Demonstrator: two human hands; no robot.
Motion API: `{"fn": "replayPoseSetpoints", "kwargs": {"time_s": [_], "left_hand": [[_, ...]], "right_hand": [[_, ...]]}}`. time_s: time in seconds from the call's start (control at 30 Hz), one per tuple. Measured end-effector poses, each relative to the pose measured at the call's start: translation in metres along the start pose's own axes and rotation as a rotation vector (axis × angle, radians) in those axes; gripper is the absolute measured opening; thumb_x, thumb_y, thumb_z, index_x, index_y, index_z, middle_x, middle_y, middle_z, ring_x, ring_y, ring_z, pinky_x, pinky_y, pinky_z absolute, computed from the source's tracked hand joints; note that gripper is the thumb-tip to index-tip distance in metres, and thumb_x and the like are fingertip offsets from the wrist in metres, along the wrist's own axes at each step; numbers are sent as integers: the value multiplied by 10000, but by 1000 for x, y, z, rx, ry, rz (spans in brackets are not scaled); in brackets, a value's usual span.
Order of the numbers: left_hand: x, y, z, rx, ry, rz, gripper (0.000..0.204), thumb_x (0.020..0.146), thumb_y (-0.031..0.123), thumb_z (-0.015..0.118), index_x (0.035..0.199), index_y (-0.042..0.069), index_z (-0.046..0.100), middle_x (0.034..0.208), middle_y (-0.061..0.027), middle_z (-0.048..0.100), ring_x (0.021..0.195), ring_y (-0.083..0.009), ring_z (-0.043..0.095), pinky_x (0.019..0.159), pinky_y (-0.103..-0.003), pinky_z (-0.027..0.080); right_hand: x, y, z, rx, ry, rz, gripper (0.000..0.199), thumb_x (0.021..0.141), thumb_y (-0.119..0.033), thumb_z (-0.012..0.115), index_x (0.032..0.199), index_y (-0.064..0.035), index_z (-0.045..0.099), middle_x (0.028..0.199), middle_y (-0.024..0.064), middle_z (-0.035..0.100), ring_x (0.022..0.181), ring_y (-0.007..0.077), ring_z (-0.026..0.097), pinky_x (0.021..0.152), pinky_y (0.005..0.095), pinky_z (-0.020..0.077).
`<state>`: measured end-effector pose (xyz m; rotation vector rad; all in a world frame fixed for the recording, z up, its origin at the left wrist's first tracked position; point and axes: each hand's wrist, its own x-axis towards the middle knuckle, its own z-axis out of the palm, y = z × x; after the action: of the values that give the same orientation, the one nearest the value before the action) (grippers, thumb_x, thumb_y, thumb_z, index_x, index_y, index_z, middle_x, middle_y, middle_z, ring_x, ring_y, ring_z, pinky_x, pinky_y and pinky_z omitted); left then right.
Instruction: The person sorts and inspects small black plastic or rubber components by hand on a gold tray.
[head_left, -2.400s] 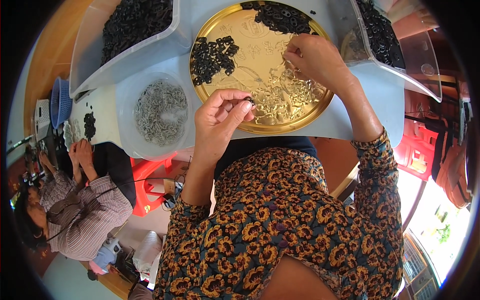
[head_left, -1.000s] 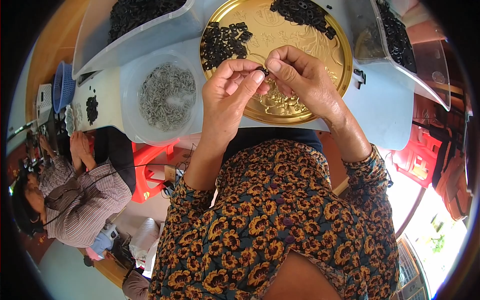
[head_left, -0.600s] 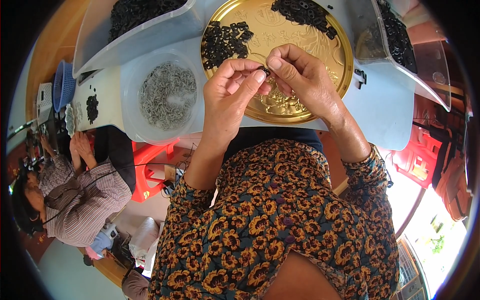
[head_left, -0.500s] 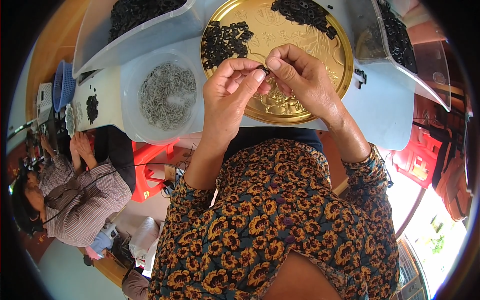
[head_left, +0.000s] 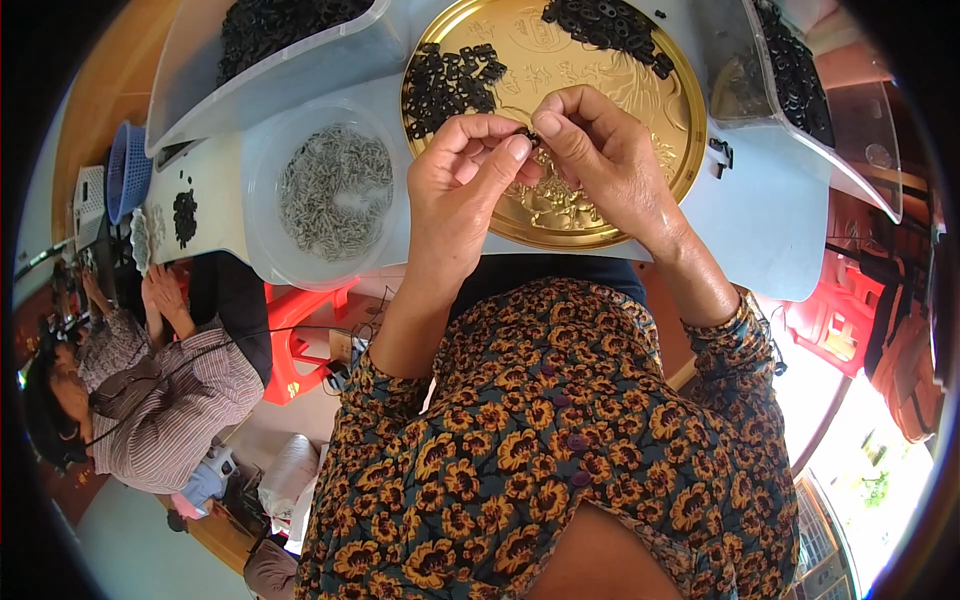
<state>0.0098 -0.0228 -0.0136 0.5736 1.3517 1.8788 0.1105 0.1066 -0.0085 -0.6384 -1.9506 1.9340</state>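
Note:
Over a round gold tray (head_left: 560,75), my two hands meet around a small black plastic part (head_left: 527,135). My left hand (head_left: 462,190) pinches it between thumb and index finger. The fingertips of my right hand (head_left: 605,160) are pinched together against the same part; whether they also hold something tiny is hidden. On the tray, small square black pieces (head_left: 452,85) lie in a pile at the left, and oval black pieces (head_left: 608,28) lie at the far edge. Below my hands the tray's embossed surface shines.
A round clear tub (head_left: 335,190) of small metal screws stands left of the tray. Clear plastic bins, one at the back left (head_left: 280,85) and one at the right (head_left: 800,110), hold black parts. At the left, another person (head_left: 175,385) sits near a blue basket (head_left: 128,170) and a red stool (head_left: 295,350).
My hands stay nearly in place on the black part, with only a slight shift of the right hand and wrist. Nothing else visibly differs.

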Motion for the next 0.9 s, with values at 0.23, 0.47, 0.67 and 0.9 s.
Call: {"fn": "replayPoseSetpoints", "kwargs": {"time_s": [0.23, 0.47, 0.67, 0.9], "left_hand": [[0, 0, -1, -1, 2, 2, 150, 912, 41, 626, 1040, -28, 588, 937, -87, 641, 778, -139, 639, 714, -257, 527], [-1, 1, -2, 8, 22, -9, 146, 909, 44, 630, 1035, -22, 592, 933, -84, 638, 777, -141, 640, 707, -257, 528], [-1, 0, -3, 13, 10, -8, 140, 910, 30, 624, 1034, -24, 587, 947, -82, 633, 780, -140, 639, 713, -256, 533], [0, 0, -3, 18, 10, -13, 141, 911, 30, 623, 1036, -23, 586, 945, -80, 635, 787, -139, 641, 714, -255, 535]], "right_hand": [[0, 2, 0, -8, 1, -3, 231, 961, -226, 599, 1006, 1, 599, 819, 13, 611, 761, 61, 530, 680, 228, 461], [0, 2, -2, -61, -3, 8, 228, 957, -228, 605, 997, -4, 601, 798, 2, 598, 738, 50, 514, 657, 227, 455], [1, 4, -2, -46, 4, 1, 225, 954, -230, 609, 996, -9, 607, 786, -3, 590, 729, 45, 510, 652, 223, 453], [0, 4, -1, -59, -1, 10, 215, 951, -218, 610, 998, -8, 607, 781, 2, 601, 703, 46, 516, 627, 223, 455]]}}
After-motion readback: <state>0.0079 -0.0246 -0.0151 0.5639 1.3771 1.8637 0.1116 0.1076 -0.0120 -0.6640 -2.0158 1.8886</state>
